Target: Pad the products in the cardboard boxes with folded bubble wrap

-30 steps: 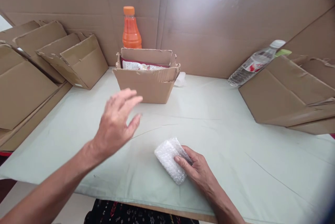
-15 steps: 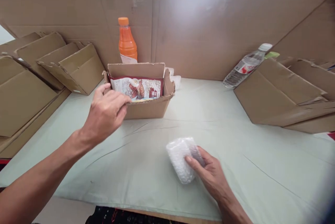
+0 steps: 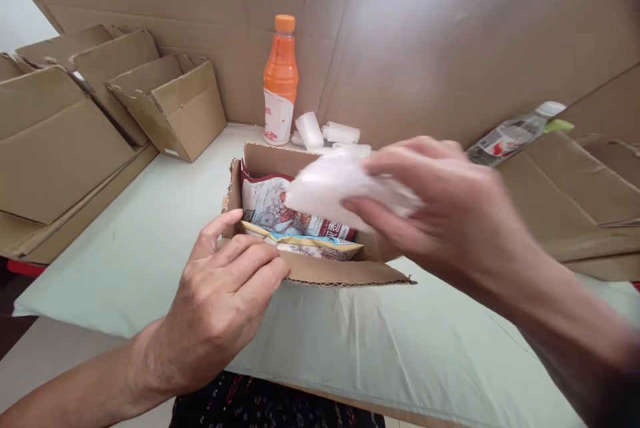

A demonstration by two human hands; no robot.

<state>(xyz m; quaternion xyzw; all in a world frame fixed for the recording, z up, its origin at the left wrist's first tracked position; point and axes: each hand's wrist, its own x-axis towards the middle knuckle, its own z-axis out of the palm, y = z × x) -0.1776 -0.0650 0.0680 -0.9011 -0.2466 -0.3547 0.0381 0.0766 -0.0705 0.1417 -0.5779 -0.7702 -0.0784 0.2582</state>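
An open cardboard box (image 3: 345, 272) stands in front of me on the table. Inside it are a dark red and white printed food pouch (image 3: 270, 205) and, nearer me, a yellow-edged packet (image 3: 320, 249). My left hand (image 3: 230, 288) grips the near left corner of the box, its fingers curled over the rim. Above the box's right half, my right hand (image 3: 430, 195) is closed on a piece of bubble wrap (image 3: 333, 181), blurred by motion. The wrap covers part of the pouch from sight.
Behind the box stand an orange drink bottle (image 3: 281, 78) and several rolls of bubble wrap (image 3: 343, 133). More cardboard boxes (image 3: 190, 111) line the left side. At right, a clear plastic bottle (image 3: 517, 131) leans against another cardboard box (image 3: 555, 181). A cardboard wall (image 3: 425, 48) closes off the back.
My right hand has lifted the bubble wrap from low over the table to above the box. The box is nearer to me, with my left hand still on it. The view has shifted.
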